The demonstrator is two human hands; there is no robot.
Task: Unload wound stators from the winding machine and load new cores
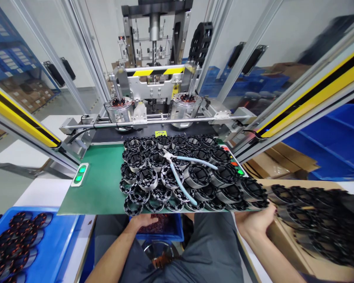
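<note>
Many black-and-silver stator cores (194, 175) lie heaped on a green mat (100, 184) in front of me. Blue-handled cutters (181, 173) rest on top of the heap. My right hand (255, 222) is at the mat's front right corner, cupping the lower edge of the outermost stator core (253, 192); its fingertips are hidden under that core. My left hand (143, 221) is below the mat's front edge, over a small blue bin (177, 234) of reddish wire scraps, with its fingers hidden by the mat. Another core (157, 251) lies on my lap.
A press machine (155, 78) stands behind the mat with two copper-wound stators (119, 105) (187, 100) in its fixtures. Green buttons (80, 175) sit at the mat's left. A blue tray (56, 243) of wound stators is at lower left, a cardboard box (286, 243) of cores at right.
</note>
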